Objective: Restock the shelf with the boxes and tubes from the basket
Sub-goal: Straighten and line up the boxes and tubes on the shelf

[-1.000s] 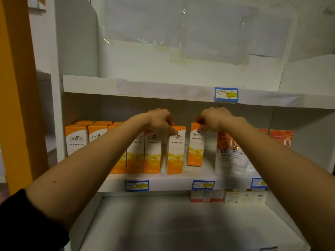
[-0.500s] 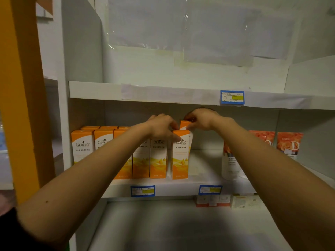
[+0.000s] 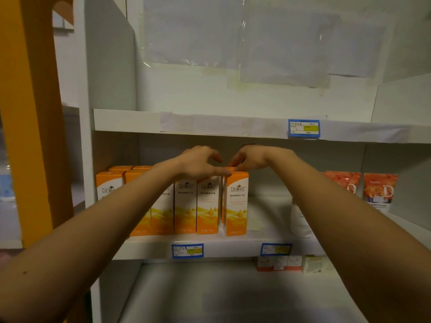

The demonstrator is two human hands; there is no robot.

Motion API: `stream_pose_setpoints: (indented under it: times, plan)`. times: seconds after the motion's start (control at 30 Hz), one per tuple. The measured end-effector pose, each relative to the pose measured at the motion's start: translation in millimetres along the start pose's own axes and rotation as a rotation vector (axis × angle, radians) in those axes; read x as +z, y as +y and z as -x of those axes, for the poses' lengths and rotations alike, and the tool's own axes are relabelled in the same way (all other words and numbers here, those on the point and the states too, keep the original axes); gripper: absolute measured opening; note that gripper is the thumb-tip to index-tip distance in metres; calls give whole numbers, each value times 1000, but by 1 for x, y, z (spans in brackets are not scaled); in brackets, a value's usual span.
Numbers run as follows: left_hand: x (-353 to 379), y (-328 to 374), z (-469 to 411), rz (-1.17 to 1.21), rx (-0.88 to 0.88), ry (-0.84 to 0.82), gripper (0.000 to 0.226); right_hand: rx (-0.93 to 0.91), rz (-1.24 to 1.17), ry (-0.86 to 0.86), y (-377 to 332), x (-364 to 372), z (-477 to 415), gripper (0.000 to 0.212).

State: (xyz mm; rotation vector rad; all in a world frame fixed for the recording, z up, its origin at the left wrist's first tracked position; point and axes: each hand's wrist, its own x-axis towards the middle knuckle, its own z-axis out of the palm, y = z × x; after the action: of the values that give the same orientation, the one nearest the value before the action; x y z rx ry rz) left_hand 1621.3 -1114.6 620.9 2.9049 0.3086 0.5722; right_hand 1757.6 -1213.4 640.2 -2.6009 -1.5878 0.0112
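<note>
1. Shelf (image 3: 233,249): white middle board with two blue price tags (image 3: 187,250) on its front edge.
2. Boxes (image 3: 185,206): orange-and-white cartons stand upright in a row on the left part of the shelf, with more behind at the far left. The end box (image 3: 236,203) closes the row on the right, with a narrow gap to its neighbour.
3. Left hand (image 3: 198,163): above the row, fingers curled, thumb extended onto the top edge of the end box. It rests there; no closed grip is visible.
4. Right hand (image 3: 249,159): fingertips pinched together at the top of the end box or of a box just behind it; which one cannot be told.
5. Tubes (image 3: 299,220): white, upright, right of the boxes, largely hidden by the right forearm.
6. Pouches (image 3: 380,190): orange, standing at the back right of the shelf.
7. Lower shelf: small cartons (image 3: 278,263) at the back right.
8. Basket: not visible.
</note>
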Motion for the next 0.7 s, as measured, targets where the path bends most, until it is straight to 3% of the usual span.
stream_pose_setpoints:
  times: [0.17, 0.4, 0.5, 0.7]
  plan:
    - [10, 9, -5, -62, 78, -24, 51, -24, -93, -25, 2, 3, 8, 32]
    - [17, 8, -9, -161, 86, -14, 37, -47, -391, -60, 9, 15, 28, 44]
    - [17, 8, -12, -201, 77, -32, 37, -43, -370, -81, 11, 18, 28, 62]
    - [15, 11, -15, -221, 57, -70, 40, -41, -334, -80, 15, 20, 24, 66]
